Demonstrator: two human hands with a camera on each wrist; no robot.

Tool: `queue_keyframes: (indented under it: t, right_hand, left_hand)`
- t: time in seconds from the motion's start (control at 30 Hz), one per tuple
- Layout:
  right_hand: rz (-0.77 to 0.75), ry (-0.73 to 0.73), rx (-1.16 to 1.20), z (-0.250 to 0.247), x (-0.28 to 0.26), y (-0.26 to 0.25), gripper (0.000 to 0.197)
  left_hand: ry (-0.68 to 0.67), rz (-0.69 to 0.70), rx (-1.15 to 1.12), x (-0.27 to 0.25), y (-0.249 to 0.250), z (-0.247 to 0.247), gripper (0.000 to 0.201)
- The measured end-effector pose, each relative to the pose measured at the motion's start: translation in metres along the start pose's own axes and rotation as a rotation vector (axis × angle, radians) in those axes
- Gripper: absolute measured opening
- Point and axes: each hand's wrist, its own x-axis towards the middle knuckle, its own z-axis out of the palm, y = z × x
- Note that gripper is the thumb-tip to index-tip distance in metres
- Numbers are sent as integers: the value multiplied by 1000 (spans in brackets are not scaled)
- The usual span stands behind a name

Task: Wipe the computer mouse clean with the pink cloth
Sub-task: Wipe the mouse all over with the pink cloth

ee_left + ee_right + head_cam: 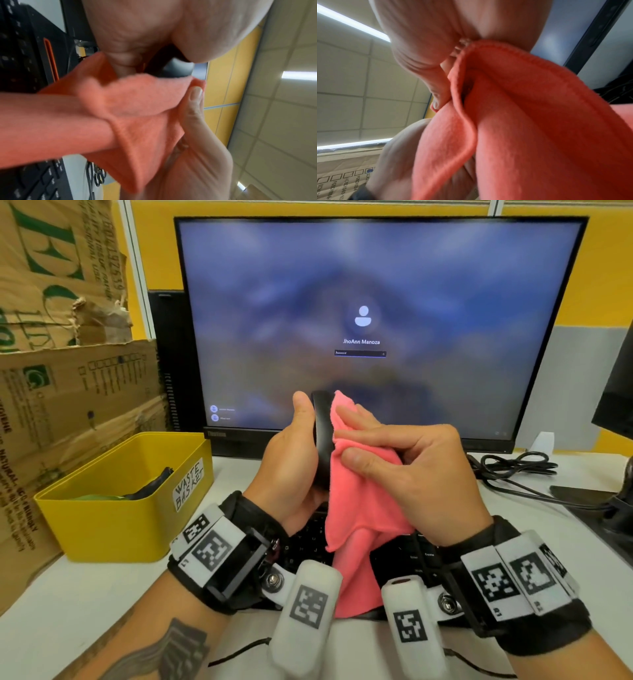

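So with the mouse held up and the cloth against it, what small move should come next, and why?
Probably drag the pink cloth along the mouse. The left hand holds the mouse on edge above the keyboard, and the right hand presses cloth against its side.

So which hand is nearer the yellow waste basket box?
Left. The left hand, holding the black computer mouse, is just right of the yellow plastic waste basket box; the right hand, pressing the pink cloth to the mouse, is farther right.
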Motion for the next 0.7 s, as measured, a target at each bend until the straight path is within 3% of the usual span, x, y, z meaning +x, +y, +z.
queue_keyframes:
  t: [0.17, 0.3, 0.37, 0.5, 0.6, 0.7]
  right_hand:
    - [26, -27, -50, -9, 1, 4, 21]
    - [-30, 78, 7, -15, 4, 3, 19]
    - [-22, 96, 96, -14, 4, 2, 20]
    - [21, 72, 27, 1, 1, 3, 23]
    - [8, 36, -183, 12, -2, 7, 29]
    - [2, 80, -209, 11, -1, 6, 36]
  left_hand:
    - [5, 12, -306, 4, 6, -2, 49]
    - [-82, -30, -438, 7, 7, -3, 41]
    - [-103, -41, -415, 8, 4, -4, 36]
    - [-108, -6, -302, 10, -6, -3, 55]
    - [-113, 47, -254, 9, -8, -1, 39]
    - [-150, 83, -211, 6, -9, -3, 35]
